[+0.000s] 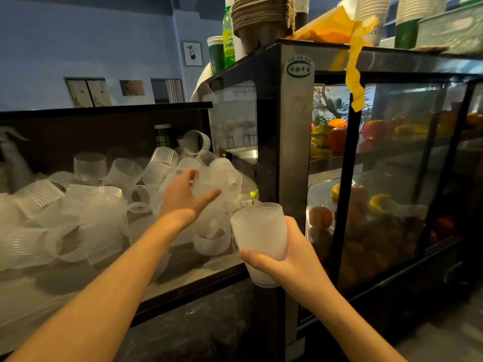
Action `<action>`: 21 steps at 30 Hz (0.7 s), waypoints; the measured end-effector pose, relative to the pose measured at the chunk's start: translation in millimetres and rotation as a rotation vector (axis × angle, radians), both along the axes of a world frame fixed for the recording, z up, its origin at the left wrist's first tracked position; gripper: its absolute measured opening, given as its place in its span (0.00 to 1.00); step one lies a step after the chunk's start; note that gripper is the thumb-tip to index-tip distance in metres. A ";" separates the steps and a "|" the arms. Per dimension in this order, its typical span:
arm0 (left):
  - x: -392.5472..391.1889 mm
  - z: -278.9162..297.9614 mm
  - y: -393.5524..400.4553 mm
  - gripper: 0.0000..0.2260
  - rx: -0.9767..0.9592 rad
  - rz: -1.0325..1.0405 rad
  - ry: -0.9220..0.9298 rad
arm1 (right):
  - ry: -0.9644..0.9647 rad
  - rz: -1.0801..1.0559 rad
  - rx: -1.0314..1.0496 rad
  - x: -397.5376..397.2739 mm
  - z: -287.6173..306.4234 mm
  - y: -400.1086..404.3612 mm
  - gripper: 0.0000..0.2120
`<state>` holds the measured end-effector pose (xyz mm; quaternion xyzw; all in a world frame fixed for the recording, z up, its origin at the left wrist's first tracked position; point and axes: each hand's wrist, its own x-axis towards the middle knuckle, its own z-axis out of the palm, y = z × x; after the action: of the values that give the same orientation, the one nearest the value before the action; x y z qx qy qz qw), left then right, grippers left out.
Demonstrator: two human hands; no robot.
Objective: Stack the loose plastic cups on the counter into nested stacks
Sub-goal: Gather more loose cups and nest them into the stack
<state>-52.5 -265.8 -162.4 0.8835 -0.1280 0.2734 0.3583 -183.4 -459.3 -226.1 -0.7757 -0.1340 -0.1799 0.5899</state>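
Observation:
A heap of loose frosted, ribbed plastic cups (86,205) covers the counter (198,273), lying at all angles. My right hand (290,259) holds a short nested stack of cups (261,239) upright, just off the counter's right end. My left hand (185,197) reaches into the pile's right side, fingers spread around a single cup (209,185) that lies among the others. Whether the fingers press on that cup is unclear.
A glass display cabinet (295,142) with fruit inside stands directly right of the counter. On its top sit paper cup stacks (371,14), pulp trays (261,19) and a green bottle (228,35). A dark back panel (104,108) walls the counter behind the cups.

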 end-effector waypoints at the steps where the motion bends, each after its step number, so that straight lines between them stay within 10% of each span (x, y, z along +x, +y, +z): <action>1: -1.1 -0.1 3.7 0.31 -0.071 -0.010 -0.019 | -0.002 0.013 -0.014 0.9 -1.0 2.2 0.34; 8: -21.8 3.2 33.1 0.35 -0.382 -0.111 -0.005 | 0.004 0.026 -0.058 6.8 -1.7 16.0 0.33; 14: -42.5 2.9 48.0 0.17 -0.473 -0.252 -0.055 | 0.004 0.027 -0.124 13.3 -1.5 26.9 0.35; 21: -65.2 11.7 44.1 0.20 -0.154 -0.495 0.095 | -0.091 0.025 -0.275 16.5 3.3 40.6 0.35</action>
<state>-117.7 -221.7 -150.7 0.8071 -0.3021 0.1448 0.4862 -166.8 -418.6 -222.8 -0.8385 -0.1938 -0.1874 0.4736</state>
